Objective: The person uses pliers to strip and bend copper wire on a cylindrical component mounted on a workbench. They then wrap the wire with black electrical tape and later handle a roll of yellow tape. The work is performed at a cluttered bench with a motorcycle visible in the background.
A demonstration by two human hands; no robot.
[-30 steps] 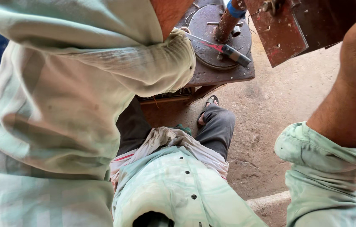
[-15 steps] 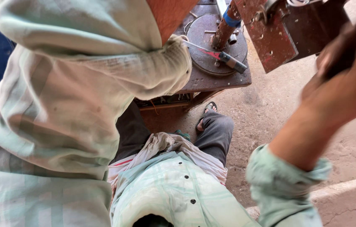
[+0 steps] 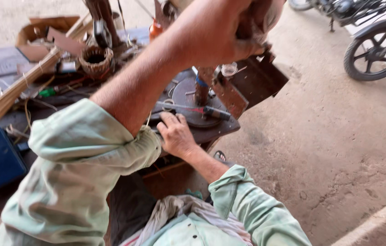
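- The right hand (image 3: 177,134) lies flat on the edge of the dark work table (image 3: 220,132). Its fingers are spread and hold nothing.
- Just past its fingers is a round metal plate (image 3: 188,98), with a screwdriver (image 3: 202,110) lying across it.
- A rusty bent metal piece (image 3: 256,82) stands just behind the plate.
- The left hand (image 3: 229,32) is up high, shut in a tight fist around a dark thing (image 3: 249,25) above the rusty piece. What it is I cannot tell.
- It looks like the work is on the rusty piece: one hand steadies, the other grips.
- The next move needs a firm grip and the low fingers kept clear.
- Far off stands a motorbike (image 3: 375,41).
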